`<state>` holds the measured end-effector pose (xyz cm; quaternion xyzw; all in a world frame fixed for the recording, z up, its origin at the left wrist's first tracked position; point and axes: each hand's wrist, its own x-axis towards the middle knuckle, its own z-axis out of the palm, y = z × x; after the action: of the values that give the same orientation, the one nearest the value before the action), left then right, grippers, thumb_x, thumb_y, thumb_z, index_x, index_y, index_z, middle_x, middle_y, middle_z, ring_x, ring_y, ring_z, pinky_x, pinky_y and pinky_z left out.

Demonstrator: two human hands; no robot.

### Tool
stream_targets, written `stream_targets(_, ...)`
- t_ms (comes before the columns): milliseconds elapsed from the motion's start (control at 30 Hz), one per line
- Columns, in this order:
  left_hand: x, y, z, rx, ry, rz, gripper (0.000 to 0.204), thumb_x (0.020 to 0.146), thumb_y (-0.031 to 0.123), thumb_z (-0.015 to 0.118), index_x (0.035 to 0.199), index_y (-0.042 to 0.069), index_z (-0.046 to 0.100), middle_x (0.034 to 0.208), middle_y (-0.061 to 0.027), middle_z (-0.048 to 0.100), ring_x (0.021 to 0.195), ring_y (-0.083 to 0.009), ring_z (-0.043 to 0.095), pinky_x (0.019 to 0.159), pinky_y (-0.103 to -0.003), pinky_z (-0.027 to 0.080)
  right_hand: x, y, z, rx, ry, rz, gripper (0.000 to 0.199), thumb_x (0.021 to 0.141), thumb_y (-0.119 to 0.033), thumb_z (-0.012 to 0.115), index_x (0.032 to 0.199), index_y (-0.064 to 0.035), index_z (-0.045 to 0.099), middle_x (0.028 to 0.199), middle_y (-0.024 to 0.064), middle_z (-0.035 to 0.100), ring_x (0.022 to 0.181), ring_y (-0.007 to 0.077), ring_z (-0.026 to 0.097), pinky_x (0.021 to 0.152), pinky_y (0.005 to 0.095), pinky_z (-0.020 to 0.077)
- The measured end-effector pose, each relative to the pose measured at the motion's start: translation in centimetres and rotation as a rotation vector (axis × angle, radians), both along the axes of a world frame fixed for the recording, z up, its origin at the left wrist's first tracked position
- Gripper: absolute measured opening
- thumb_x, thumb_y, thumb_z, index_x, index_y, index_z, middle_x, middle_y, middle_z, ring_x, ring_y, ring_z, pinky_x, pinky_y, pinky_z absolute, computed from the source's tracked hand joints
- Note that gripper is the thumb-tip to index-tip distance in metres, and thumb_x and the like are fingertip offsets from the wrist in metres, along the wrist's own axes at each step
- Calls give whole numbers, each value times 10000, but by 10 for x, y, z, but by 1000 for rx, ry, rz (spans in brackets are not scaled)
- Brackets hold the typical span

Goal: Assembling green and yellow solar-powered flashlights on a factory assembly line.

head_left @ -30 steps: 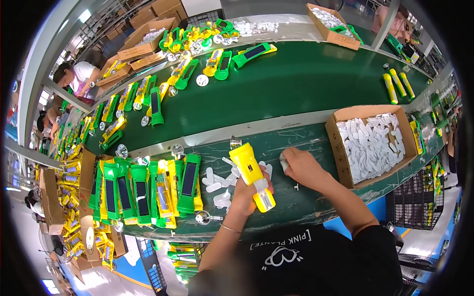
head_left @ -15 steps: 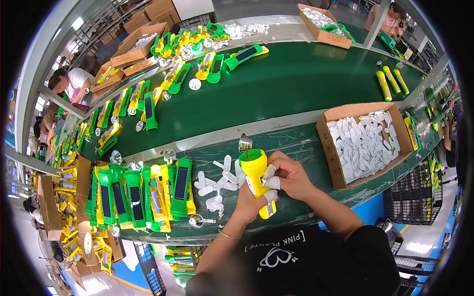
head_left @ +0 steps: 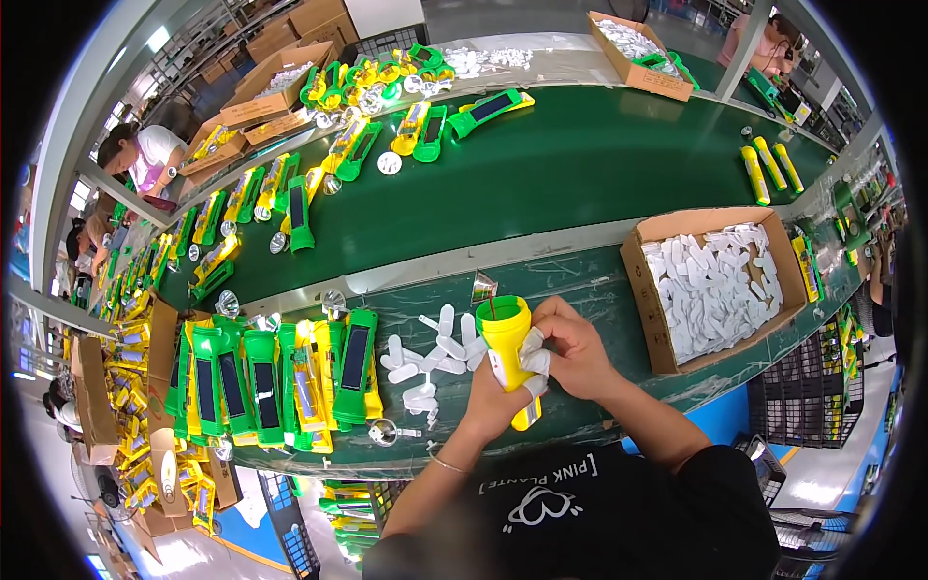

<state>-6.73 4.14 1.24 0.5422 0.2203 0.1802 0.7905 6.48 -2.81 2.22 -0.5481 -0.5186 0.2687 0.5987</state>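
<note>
Yellow flashlight body [head_left: 507,343], wide open mouth upward, white side piece.

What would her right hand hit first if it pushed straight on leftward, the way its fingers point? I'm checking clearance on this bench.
The right hand already touches the yellow flashlight body. Past it, probably the loose white plastic pieces, though depth is unclear.

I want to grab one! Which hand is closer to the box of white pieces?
Right. The right hand is on the yellow flashlight, on the side facing the cardboard box. The left hand grips the flashlight from the far side.
</note>
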Motion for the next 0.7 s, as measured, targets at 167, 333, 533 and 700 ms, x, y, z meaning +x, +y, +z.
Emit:
stream_targets(167,-2,-1,-2,182,60,15,476,689,8,598,1122,27,401,924,-60,539,800,-153,573,677,-288,492,-10,1,7,-5,423,-64,207,675,73,614,836,-19,521,926,36,410,832,116,472,749,237,429)
stream_targets(333,-1,-2,0,-21,-17,17,488,685,-1,595,1128,30,395,945,-69,528,810,-158,569,675,-296,499,-7,-1,0,23,268,8,197,682,87,593,831,-17,516,938,44,414,847,124,474,740,234,428)
stream_targets(533,0,2,3,-192,-63,-81,493,682,-12,588,1131,34,391,945,-67,516,805,-155,565,654,-304,505,2,0,5,7,-6,17,172,679,84,597,796,-16,519,920,48,409,832,125,472,713,219,418)
stream_targets(700,0,1,-1,-39,-12,-35,477,689,-11,575,1129,25,394,958,-72,520,815,-151,561,666,-290,498,-9,-1,19,-124,80,-146,238,673,73,604,841,-21,466,905,48,403,830,107,468,702,224,449)
